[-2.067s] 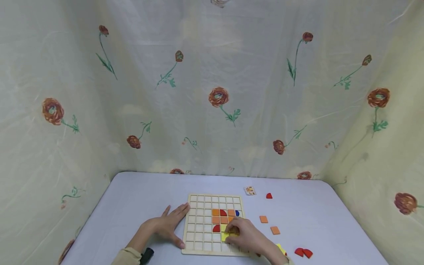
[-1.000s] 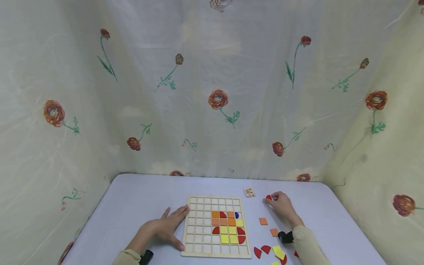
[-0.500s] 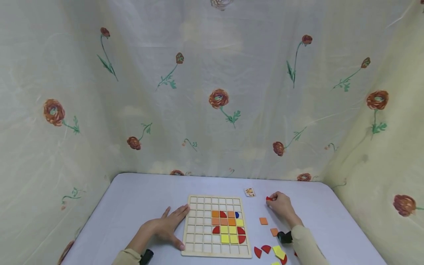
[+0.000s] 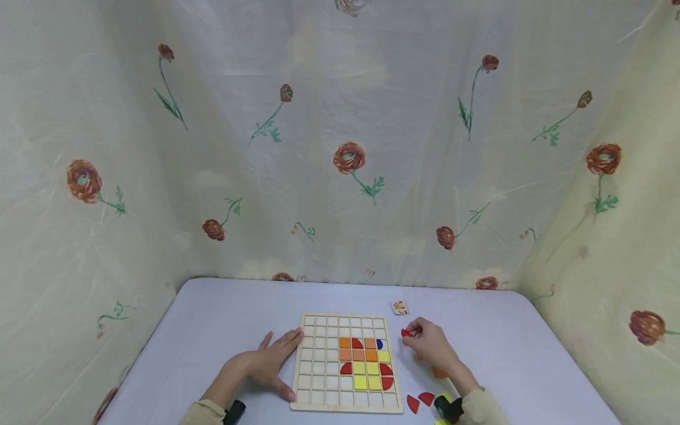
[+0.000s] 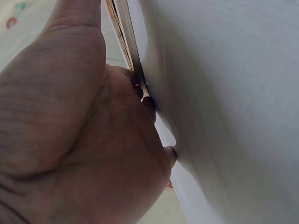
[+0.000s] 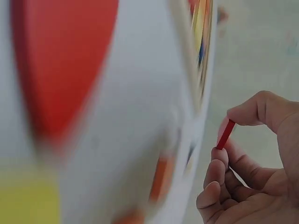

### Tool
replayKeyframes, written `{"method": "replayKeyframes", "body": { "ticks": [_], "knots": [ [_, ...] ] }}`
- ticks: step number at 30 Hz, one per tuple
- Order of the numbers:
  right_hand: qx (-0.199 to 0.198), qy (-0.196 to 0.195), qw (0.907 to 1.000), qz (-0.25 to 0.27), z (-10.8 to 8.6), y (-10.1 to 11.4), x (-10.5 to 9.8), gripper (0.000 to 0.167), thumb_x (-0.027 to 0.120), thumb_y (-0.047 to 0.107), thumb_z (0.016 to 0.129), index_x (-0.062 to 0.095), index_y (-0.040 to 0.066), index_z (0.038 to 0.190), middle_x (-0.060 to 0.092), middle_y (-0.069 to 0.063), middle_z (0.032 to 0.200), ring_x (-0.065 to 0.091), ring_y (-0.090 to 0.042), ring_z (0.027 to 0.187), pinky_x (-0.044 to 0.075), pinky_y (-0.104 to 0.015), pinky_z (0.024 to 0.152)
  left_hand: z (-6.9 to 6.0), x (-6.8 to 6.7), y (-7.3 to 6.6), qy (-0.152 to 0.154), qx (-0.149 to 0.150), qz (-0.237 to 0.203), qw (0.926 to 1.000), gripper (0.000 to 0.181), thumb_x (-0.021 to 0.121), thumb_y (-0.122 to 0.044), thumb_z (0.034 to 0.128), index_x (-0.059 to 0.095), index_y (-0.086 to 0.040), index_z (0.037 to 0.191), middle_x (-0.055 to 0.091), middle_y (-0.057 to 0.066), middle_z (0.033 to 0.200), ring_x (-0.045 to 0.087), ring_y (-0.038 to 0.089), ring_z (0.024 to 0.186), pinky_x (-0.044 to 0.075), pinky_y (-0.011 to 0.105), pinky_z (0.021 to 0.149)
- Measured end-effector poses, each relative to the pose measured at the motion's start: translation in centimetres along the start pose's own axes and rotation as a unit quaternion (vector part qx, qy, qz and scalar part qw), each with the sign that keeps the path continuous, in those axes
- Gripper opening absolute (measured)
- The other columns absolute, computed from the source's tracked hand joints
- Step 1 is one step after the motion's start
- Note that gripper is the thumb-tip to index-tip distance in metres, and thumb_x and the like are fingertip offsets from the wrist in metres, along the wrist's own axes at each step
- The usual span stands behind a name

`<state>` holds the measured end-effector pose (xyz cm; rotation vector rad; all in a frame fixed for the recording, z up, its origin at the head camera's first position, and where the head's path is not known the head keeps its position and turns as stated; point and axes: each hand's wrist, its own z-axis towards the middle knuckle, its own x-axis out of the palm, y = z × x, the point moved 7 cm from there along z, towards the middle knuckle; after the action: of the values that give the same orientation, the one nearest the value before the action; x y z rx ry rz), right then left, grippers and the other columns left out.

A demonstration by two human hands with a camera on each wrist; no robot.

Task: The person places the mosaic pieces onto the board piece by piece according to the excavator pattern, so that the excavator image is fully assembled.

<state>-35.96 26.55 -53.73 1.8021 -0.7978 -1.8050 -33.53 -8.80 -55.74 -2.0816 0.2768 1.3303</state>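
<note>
The left hand lies with fingers spread against the left side of a wooden grid board, its thumb near the front corner. In the left wrist view its palm hides most of the board. Between thumb and index finger, the right hand pinches a red quarter-circle tile, held off the table just right of the board. Set in the board's right half are orange squares, yellow squares, red quarter-circle tiles and a piece with a blue half-round.
A small printed card lies behind the right hand. Loose red tiles sit near the board's front right corner. An orange square and yellow pieces are partly covered by the right arm. A flowered curtain encloses the table.
The right hand left the board, went to the red quarter-circle tile at the back right, picked it up and carried it left towards the board. The left hand has stayed put.
</note>
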Motion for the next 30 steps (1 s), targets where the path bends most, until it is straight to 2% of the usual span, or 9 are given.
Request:
{"method": "replayKeyframes", "body": {
  "ticks": [3, 6, 10, 13, 16, 20, 23, 30],
  "knots": [
    [-0.026, 0.021, 0.9994, 0.000, -2.0, 2.6, 1.5, 0.021, 0.074, 0.015, 0.079, 0.062, 0.007, 0.095, 0.057, -0.002, 0.082, 0.049, -0.014, 0.073, 0.041, -0.022, 0.056, 0.1, 0.1, 0.1, 0.002, -0.001, -0.001, 1.0000, 0.125, 0.076, -0.066, 0.0655, 0.012, -0.008, 0.155, 0.007, 0.009, 0.164, 0.007, 0.027, 0.151, 0.001, 0.062, 0.118],
    [-0.068, 0.056, 0.9961, -0.001, -4.1, 5.1, 3.1, 0.020, 0.074, 0.014, 0.079, 0.062, 0.009, 0.094, 0.057, -0.001, 0.081, 0.048, -0.013, 0.072, 0.040, -0.021, 0.055, 0.1, 0.1, 0.1, 0.003, -0.004, -0.002, 1.0000, 0.125, 0.077, -0.066, 0.0653, 0.012, -0.008, 0.155, 0.007, 0.009, 0.164, 0.007, 0.027, 0.151, 0.001, 0.062, 0.118],
    [-0.137, 0.116, 0.9837, 0.007, -6.6, 7.8, 5.5, 0.019, 0.073, 0.015, 0.080, 0.062, 0.010, 0.094, 0.057, 0.000, 0.082, 0.048, -0.011, 0.071, 0.040, -0.020, 0.055, 0.0, 0.0, 0.0, 0.003, -0.005, -0.003, 1.0000, 0.125, 0.077, -0.065, 0.0655, 0.012, -0.008, 0.155, 0.007, 0.009, 0.164, 0.007, 0.027, 0.151, 0.000, 0.062, 0.118],
    [-0.162, 0.152, 0.9748, 0.013, -7.9, 9.1, 7.3, 0.018, 0.074, 0.018, 0.080, 0.061, 0.013, 0.093, 0.058, 0.002, 0.083, 0.049, -0.010, 0.071, 0.041, -0.019, 0.057, 0.0, 0.0, 0.0, 0.002, -0.006, -0.004, 1.0000, 0.125, 0.077, -0.066, 0.0656, 0.012, -0.008, 0.155, 0.006, 0.009, 0.164, 0.007, 0.027, 0.151, 0.000, 0.062, 0.118],
    [-0.164, 0.176, 0.9705, 0.011, -8.6, 9.7, 8.8, 0.018, 0.074, 0.019, 0.080, 0.062, 0.016, 0.092, 0.056, 0.004, 0.086, 0.049, -0.011, 0.075, 0.041, -0.020, 0.060, 0.0, 0.1, 0.1, 0.003, -0.007, -0.004, 1.0000, 0.125, 0.076, -0.067, 0.0650, 0.012, -0.008, 0.155, 0.006, 0.008, 0.164, 0.006, 0.027, 0.151, 0.000, 0.061, 0.118],
    [-0.162, 0.185, 0.9690, -0.023, -8.8, 9.6, 10.0, 0.018, 0.074, 0.018, 0.078, 0.064, 0.018, 0.093, 0.054, 0.007, 0.092, 0.048, -0.009, 0.082, 0.044, -0.021, 0.068, 0.1, 0.2, 0.2, 0.003, -0.006, 0.000, 1.0000, 0.126, 0.075, -0.069, 0.0645, 0.012, -0.009, 0.155, 0.006, 0.008, 0.164, 0.006, 0.026, 0.151, 0.000, 0.061, 0.119],
    [-0.164, 0.184, 0.9683, -0.042, -8.7, 9.7, 10.2, 0.017, 0.074, 0.017, 0.078, 0.065, 0.019, 0.093, 0.054, 0.009, 0.093, 0.048, -0.009, 0.084, 0.045, -0.022, 0.071, 0.1, 0.2, 0.3, 0.005, -0.008, -0.001, 1.0000, 0.126, 0.075, -0.069, 0.0645, 0.012, -0.009, 0.156, 0.006, 0.007, 0.164, 0.006, 0.026, 0.151, 0.000, 0.061, 0.119],
    [-0.153, 0.193, 0.9681, -0.045, -8.1, 9.8, 10.1, 0.014, 0.073, 0.016, 0.081, 0.065, 0.018, 0.092, 0.055, 0.008, 0.091, 0.050, -0.010, 0.082, 0.046, -0.023, 0.070, 0.1, 0.1, 0.3, 0.003, -0.003, 0.001, 1.0000, 0.126, 0.075, -0.068, 0.0652, 0.011, -0.009, 0.156, 0.006, 0.009, 0.164, 0.006, 0.028, 0.151, 0.000, 0.062, 0.118]
  ]
}}
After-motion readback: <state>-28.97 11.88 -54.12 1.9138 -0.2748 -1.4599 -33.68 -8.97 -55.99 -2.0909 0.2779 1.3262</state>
